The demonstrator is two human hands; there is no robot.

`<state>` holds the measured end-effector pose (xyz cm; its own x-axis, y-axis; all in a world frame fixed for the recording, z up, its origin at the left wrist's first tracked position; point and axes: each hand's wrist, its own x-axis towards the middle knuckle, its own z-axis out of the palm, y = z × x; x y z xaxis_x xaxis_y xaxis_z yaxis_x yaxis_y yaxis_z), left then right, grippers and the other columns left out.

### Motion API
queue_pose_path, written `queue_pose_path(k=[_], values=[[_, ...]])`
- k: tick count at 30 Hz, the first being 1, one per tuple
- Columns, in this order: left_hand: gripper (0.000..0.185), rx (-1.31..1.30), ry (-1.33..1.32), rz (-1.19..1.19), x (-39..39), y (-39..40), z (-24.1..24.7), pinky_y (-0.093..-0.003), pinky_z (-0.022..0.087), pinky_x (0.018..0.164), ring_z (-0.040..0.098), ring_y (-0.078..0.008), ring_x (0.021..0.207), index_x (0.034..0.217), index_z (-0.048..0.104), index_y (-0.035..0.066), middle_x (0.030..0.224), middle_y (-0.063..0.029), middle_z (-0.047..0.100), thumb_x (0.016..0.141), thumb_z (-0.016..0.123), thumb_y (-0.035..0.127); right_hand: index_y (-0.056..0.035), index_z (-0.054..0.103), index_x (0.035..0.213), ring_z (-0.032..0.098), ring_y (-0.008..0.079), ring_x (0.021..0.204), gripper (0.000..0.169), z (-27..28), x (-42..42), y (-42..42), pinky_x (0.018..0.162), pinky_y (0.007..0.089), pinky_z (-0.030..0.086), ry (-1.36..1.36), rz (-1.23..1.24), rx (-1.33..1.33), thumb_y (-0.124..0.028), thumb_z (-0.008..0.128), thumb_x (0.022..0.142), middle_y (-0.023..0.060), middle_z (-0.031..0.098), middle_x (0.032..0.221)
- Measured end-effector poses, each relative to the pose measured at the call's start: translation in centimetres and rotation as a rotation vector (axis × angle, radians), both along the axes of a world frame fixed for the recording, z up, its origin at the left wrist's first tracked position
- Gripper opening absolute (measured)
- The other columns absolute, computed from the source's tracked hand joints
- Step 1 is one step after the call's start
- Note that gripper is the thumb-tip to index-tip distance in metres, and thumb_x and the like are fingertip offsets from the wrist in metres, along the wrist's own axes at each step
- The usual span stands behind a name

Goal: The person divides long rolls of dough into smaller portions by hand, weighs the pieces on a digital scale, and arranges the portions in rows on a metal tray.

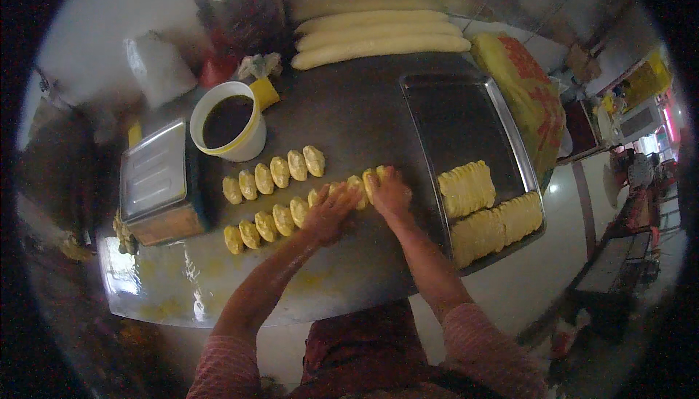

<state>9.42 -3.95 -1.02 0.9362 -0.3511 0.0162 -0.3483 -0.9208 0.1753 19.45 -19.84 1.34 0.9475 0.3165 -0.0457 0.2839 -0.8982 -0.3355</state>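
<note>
Two rows of glossy yellow dough pieces lie on the metal worktop. My left hand (331, 210) rests on pieces in the front row, its fingers spread and partly covering them. At that row's right end, my right hand (391, 191) touches a dough piece (371, 185); whether its fingers grip it is hidden. The back row of dough pieces (280, 172) lies apart, further left. To the right of my right hand, a metal baking tray (499, 109) holds blocks of ridged, pale dough (467, 187) in its near part. Three long dough rolls (382, 45) lie at the worktop's far side.
A white bucket of dark liquid (257, 139) stands behind the back row. Left of it sits a rectangular metal container with a lid (155, 172). A yellow and red plastic bag (524, 93) lies beyond the tray. The worktop's curved near edge (262, 325) is in front of me.
</note>
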Motion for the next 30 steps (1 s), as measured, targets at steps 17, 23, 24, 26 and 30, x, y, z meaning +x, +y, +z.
queue_pose_path(k=[17,23,24,26,30], values=[[0.071,0.028,-0.036,-0.117,-3.5,6.1,0.7,-0.0485,0.013,0.11,0.018,-0.0278,0.136,0.137,0.033,0.017,0.146,-0.0087,0.023,0.078,0.057,0.047,-0.009,0.05,0.11,0.062,0.0363,0.082,0.058,1.1,-2.3,5.2,0.073,0.0454,0.049,0.139,0.017,0.065,-0.058,0.052,0.079,0.0183,0.062,0.096],[0.064,-0.047,-0.02,-0.191,-4.7,7.6,0.6,-0.0512,0.015,0.109,0.021,-0.0333,0.133,0.134,0.038,0.017,0.145,-0.0122,0.024,0.08,0.057,0.044,-0.0068,0.046,0.115,0.062,0.0358,0.083,0.071,0.7,-3.0,7.3,0.073,0.0447,0.049,0.181,0.057,-0.035,-0.064,0.054,0.074,0.0199,0.062,0.095],[0.064,-0.036,-0.027,-0.06,-5.2,7.9,1.4,-0.0508,0.018,0.108,0.024,-0.0335,0.132,0.132,0.039,0.015,0.142,-0.0131,0.028,0.079,0.058,0.044,-0.0063,0.047,0.115,0.062,0.0357,0.085,0.071,1.7,-2.9,7.3,0.073,0.0446,0.048,0.233,0.062,-0.063,-0.064,0.055,0.073,0.0198,0.062,0.096],[0.064,-0.023,-0.031,0.194,-6.8,7.5,4.3,-0.0501,0.025,0.105,0.029,-0.0337,0.129,0.129,0.041,0.011,0.137,-0.015,0.035,0.078,0.059,0.044,-0.0048,0.046,0.115,0.061,0.0354,0.088,0.072,1.3,-2.2,6.1,0.075,0.0444,0.048,0.202,0.058,-0.028,-0.062,0.057,0.072,0.0206,0.06,0.099],[0.061,0.15,-0.327,1.114,-14.0,15.2,-1.8,-0.0495,0.043,0.082,0.053,-0.0382,0.102,0.11,0.046,-0.002,0.11,-0.0227,0.051,0.08,0.053,0.051,-0.0019,0.046,0.113,0.06,0.0358,0.089,0.071,-0.1,-1.8,5.6,0.077,0.0444,0.047,0.037,0.075,0.012,-0.06,0.059,0.073,0.0213,0.058,0.1]])
